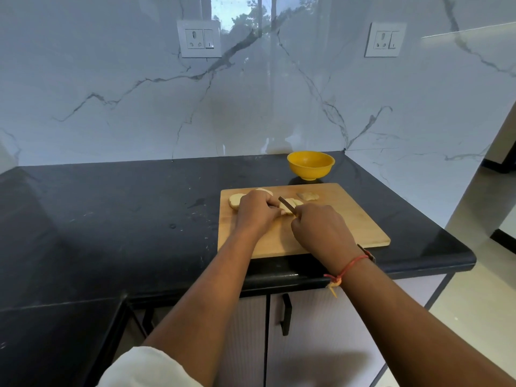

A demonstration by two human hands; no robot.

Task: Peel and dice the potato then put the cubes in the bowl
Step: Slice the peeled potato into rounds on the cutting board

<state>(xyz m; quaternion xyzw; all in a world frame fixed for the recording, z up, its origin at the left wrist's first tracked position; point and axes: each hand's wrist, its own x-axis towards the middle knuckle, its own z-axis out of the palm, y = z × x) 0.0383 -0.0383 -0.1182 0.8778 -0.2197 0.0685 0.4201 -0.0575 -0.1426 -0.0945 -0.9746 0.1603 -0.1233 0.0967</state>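
Fingers [272, 203] of left hand [255, 212] curl onto pale peeled potato slices [236, 203], right hand [318, 230] grips dark knife [286, 204]; slices probably firm, slick, so pin topside.

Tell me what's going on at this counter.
A person is slicing a peeled potato on a wooden cutting board. The left hand steadies it while the right hand grips the knife. Cut slices lie on the board beside the left hand. The yellow bowl stands behind the board; no cubes show in it.

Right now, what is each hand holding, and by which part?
The right hand grips the knife by its handle. The left hand holds the potato slices from above with curled fingers.
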